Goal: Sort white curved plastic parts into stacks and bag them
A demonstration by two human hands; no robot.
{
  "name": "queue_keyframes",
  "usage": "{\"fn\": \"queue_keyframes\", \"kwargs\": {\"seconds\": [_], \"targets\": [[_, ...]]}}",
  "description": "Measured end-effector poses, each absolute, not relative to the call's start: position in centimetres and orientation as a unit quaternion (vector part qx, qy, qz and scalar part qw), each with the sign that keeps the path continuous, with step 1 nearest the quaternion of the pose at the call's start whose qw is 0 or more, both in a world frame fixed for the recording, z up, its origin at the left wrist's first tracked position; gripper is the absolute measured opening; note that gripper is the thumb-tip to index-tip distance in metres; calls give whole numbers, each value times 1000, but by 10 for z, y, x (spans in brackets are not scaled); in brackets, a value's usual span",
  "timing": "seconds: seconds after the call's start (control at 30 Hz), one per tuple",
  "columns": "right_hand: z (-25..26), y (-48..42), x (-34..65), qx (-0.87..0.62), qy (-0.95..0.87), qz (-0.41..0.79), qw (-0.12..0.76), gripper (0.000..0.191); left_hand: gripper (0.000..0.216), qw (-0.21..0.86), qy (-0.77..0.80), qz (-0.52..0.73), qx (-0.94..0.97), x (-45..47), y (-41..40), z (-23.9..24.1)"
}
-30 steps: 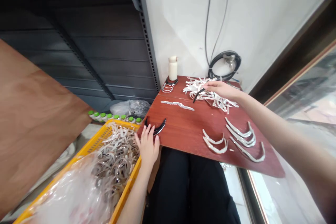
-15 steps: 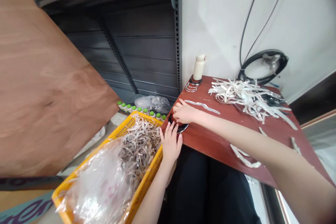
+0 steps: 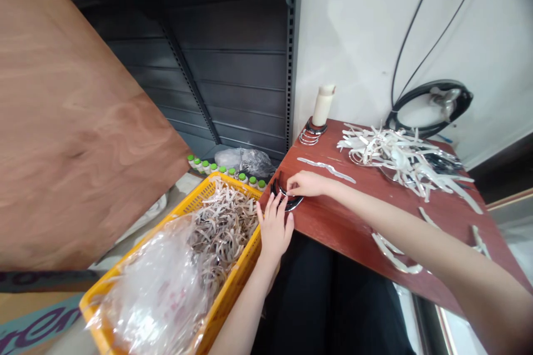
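Observation:
A small stack of black curved headbands (image 3: 291, 202) lies at the near left corner of the red-brown table (image 3: 333, 216). My right hand (image 3: 306, 183) reaches across and pinches the top of this stack with its fingertips. My left hand (image 3: 273, 227) rests at the table's edge, fingers spread and touching the stack from below. Right beside my left hand stands a yellow basket (image 3: 227, 294) full of paper-wrapped headbands (image 3: 220, 222).
A heap of white paper strips (image 3: 395, 155) covers the table's far side, with a white bottle (image 3: 322, 105) and wire rings (image 3: 308, 136) at the far left. White wrapped headbands (image 3: 393, 255) lie near my right forearm. A plywood board (image 3: 75, 127) leans at left; green-capped bottles (image 3: 225, 172) sit on the floor.
My right hand came from the paper heap across to the black headbands at the near corner and now grips them. The view swung left. My left hand stayed at the edge.

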State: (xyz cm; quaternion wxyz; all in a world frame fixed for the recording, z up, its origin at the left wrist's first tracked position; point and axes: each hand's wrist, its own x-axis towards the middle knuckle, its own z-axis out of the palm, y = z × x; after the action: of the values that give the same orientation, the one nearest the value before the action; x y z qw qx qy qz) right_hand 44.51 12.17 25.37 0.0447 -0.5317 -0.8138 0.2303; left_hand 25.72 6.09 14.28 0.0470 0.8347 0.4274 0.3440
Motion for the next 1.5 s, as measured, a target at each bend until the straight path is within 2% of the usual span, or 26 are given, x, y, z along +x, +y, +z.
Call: {"fn": "queue_keyframes", "kwargs": {"seconds": [0.2,0.33,0.43,0.53,0.63,0.9,0.97,1.07,1.13,1.23,1.33,1.4,1.5], "targets": [[253,94,437,-550,-817,142,103,20,43,32,419,343,840,257,64,141],[271,64,477,-581,-801,63,129,21,42,20,416,352,838,258,66,140],[287,39,540,-672,-736,-15,85,23,42,20,413,360,836,259,67,139],[297,11,610,-776,-624,-86,-26,26,42,24,414,367,833,261,68,139],[295,-12,659,-805,-575,-105,-108,27,42,22,413,374,830,263,68,138],[269,-28,696,-774,-624,-77,-73,20,43,10,417,368,831,264,69,138],[269,-24,707,-774,-628,-71,-26,21,43,10,417,368,831,264,69,138],[275,-15,725,-771,-611,25,180,23,43,11,415,371,831,265,69,138],[282,-8,732,-753,-581,99,294,32,43,14,415,374,830,265,69,138],[297,3,728,-734,-526,172,393,43,43,17,415,377,828,265,70,138],[312,16,709,-676,-455,252,522,42,43,18,413,376,829,264,70,137],[319,26,689,-655,-440,274,550,41,43,19,414,374,830,264,69,138],[322,44,651,-673,-488,273,484,40,42,18,417,370,830,264,67,140]]}}
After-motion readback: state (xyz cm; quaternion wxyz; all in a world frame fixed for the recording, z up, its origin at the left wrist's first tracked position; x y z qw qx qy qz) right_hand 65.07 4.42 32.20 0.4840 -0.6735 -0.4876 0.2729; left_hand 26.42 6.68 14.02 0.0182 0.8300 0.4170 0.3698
